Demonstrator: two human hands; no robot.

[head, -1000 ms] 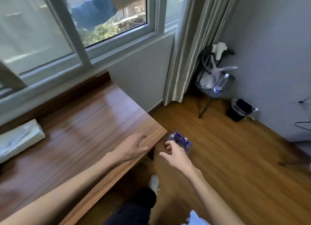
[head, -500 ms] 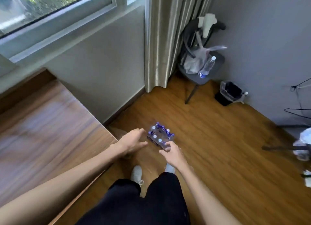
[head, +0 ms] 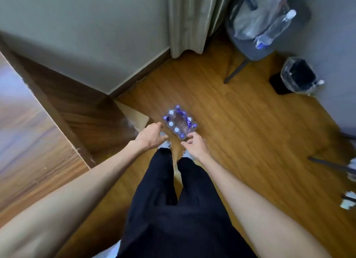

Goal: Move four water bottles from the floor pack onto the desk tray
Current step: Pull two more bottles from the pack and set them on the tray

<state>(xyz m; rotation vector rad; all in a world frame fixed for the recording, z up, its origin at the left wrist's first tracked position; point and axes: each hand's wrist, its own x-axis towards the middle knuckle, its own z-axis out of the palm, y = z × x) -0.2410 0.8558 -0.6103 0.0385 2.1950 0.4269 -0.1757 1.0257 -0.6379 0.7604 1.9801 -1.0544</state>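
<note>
A shrink-wrapped pack of water bottles (head: 180, 122) with white caps and torn purple wrap stands on the wooden floor just ahead of my feet. Several bottles show along its edges and the middle of the pack looks open. My left hand (head: 151, 135) hovers to the left of the pack, fingers spread, holding nothing. My right hand (head: 194, 145) hovers just below the pack's near corner, fingers apart and empty. The wooden desk (head: 28, 142) fills the left side; no tray is in view.
A dark chair (head: 256, 51) at the top right carries a plastic bag and a lying water bottle (head: 275, 29). A black bin (head: 297, 77) with a clear liner stands by the right wall. A curtain (head: 192, 20) hangs at the back. Cardboard (head: 133, 115) lies under the desk.
My view has tilted down from the desk and window to the floor. Both hands have left the desk edge and dropped toward the bottle pack, which now sits straight ahead of my feet.
</note>
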